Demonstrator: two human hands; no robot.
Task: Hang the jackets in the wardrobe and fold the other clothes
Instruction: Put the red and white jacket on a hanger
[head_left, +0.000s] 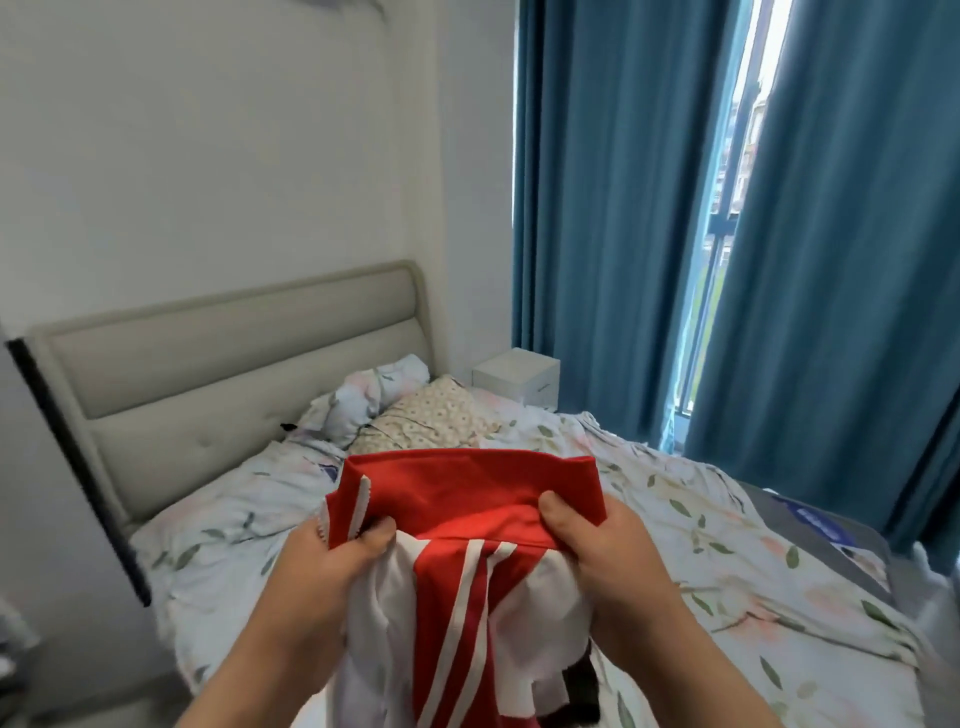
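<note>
we observe one red and white garment held up in front of the person, above the near half of the bed and clear of the bedding at its upper edge. the left hand grips the garment's left side: its thumb is pressed onto the fabric from the front and the remaining fingers are hidden behind the cloth. the right hand grips the right side the same way, with its thumb pinching a fold of red fabric against the fingers behind it. between the two hands the upper red part is stretched into a wide band; below it, white panels and red panels with white stripes hang down in loose folds. a white serrated strip runs along the red edge near the left hand. we cannot tell whether the garment's lower end touches the bed, as it leaves the frame. a dark item lies on the bedding, partly hidden behind the hanging cloth. the bed carries floral bedding, rumpled. two pillows, a pale floral one and a beige patterned one, lie touching each other near the padded grey headboard. a white nightstand stands at the far corner, just beside the blue curtains, which are parted to show a strip of window.
</note>
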